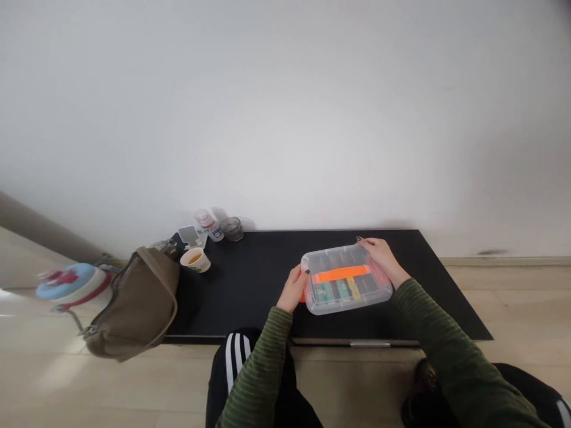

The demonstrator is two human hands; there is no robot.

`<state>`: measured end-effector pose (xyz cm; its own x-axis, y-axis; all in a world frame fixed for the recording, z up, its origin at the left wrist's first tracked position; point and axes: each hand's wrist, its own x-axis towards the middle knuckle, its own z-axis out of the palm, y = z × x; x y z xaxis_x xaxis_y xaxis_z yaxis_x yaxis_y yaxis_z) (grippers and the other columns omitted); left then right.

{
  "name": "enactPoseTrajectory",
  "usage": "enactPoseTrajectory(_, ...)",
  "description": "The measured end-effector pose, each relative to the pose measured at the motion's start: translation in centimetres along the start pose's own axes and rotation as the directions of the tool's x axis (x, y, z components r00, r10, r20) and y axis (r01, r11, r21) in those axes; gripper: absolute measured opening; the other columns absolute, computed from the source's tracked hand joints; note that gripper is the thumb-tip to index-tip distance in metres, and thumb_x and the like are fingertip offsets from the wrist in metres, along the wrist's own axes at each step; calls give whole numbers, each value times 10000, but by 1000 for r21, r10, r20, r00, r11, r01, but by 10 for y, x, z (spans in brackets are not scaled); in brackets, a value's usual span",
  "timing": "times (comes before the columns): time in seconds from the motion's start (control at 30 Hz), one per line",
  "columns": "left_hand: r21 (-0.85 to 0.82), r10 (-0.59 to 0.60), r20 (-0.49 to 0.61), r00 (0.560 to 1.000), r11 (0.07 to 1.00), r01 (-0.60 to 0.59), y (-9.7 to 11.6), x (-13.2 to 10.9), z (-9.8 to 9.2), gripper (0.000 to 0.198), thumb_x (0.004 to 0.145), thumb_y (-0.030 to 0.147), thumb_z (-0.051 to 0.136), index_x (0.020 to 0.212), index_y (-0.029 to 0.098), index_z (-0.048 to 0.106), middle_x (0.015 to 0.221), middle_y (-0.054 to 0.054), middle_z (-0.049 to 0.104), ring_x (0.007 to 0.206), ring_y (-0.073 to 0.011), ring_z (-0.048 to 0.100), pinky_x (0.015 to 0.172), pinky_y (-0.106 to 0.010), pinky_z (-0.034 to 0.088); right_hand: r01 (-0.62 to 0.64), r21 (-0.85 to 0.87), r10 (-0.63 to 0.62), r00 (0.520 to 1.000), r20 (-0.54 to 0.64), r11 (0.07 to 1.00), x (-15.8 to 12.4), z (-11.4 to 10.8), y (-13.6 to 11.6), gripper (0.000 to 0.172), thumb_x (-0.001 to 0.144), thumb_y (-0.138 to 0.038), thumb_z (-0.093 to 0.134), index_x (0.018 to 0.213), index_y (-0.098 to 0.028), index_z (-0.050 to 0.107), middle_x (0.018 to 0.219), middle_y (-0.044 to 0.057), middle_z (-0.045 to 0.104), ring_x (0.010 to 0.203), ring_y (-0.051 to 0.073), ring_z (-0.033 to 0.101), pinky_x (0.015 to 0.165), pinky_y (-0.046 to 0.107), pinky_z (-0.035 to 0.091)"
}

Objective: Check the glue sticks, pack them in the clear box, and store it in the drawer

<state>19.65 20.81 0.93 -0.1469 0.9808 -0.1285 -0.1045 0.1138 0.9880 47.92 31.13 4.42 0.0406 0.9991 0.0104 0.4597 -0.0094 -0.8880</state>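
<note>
A clear plastic box (345, 279) with an orange handle on its lid rests on the black tabletop (250, 279); coloured items show through its lid. My left hand (294, 289) grips the box's left end, fingers curled round the edge by an orange latch. My right hand (379, 254) holds the right far corner of the box, fingers pressed on the lid. Both sleeves are green and striped.
A brown bag (136, 306) sits on the table's left end. Beside it are a paper cup of drink (195, 260), a small bottle (209, 223), a dark glass (232, 228) and a phone (188, 235). A round blue-red object (71, 283) lies on the floor at left. Wall stands behind.
</note>
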Motion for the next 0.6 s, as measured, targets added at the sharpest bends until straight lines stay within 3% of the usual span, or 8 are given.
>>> enactPoseTrajectory(0.17,-67,-65,32,997,995,67,4,-1,3,395,755,365,706,1109,189,695,1075,-84,715,1054,-251,643,963,-358,475,-3,-11,3,1000,15,1000,-1,3,3,435,785,-569,585,797,-166,749,727,34,711,684,186,607,630,270,424)
enactPoseTrajectory(0.27,-141,-56,28,998,988,59,4,-2,5,464,735,366,741,1157,189,663,1147,-100,687,1069,-253,641,955,-368,489,7,-29,-7,1000,-10,1000,-3,2,2,439,799,-579,558,781,-176,731,744,37,711,689,185,603,618,267,416)
enactPoseTrajectory(0.37,-249,-53,-88,995,968,29,3,-6,9,684,719,318,787,1337,227,509,1312,-124,595,1136,-235,614,956,-352,499,-1,-15,0,998,-69,1000,-9,0,4,399,805,-554,554,794,-191,719,817,50,724,757,202,624,647,274,435)
enactPoseTrajectory(0.43,-329,-117,-177,977,943,53,2,-12,12,811,709,281,812,1406,237,402,1333,-141,573,1128,-221,622,938,-339,516,-28,61,34,994,-100,998,-16,-2,10,347,800,-518,569,824,-202,710,881,57,729,811,212,639,686,281,462)
enactPoseTrajectory(0.5,-396,-180,-179,967,913,96,3,-20,17,765,698,269,828,1358,197,446,1260,-151,619,1071,-221,652,909,-331,538,-90,201,117,985,-123,975,-27,-4,21,310,780,-493,599,867,-213,699,923,60,730,842,217,653,711,288,493)
enactPoseTrajectory(0.6,-446,-192,-74,979,884,139,7,-34,25,561,684,283,840,1165,131,593,1121,-150,686,985,-239,688,878,-340,565,-168,397,231,966,-117,902,-51,-7,40,312,743,-481,644,900,-214,686,926,65,735,842,225,671,708,301,530)
